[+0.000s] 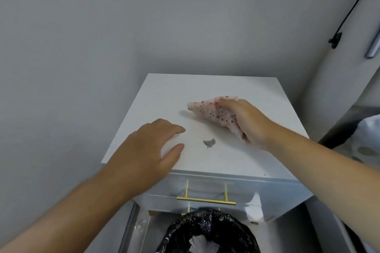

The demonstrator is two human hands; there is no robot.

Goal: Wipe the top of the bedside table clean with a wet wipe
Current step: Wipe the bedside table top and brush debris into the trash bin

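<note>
Right hand [248, 123] clamped on spotted wipe [213, 112], fingertips hidden beneath; left hand [148, 150] spread flat on desk [205, 90]; grey smudge [209, 143] between hands

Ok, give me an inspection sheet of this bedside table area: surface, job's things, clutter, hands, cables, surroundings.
Surface: white rectangular bedside table top, one dark grey smudge near the front middle.
Job's things: white wet wipe with red and dark speckles, bunched, lying on the top.
Clutter: nothing seen on the top.
Hands: right hand has its grip on the wipe; left hand open, palm down over the front left edge.
Cables: black cable runs down the wall at upper right.
Surroundings: grey walls; gold bar drawer handle; bin with black plastic liner below the front.
</note>
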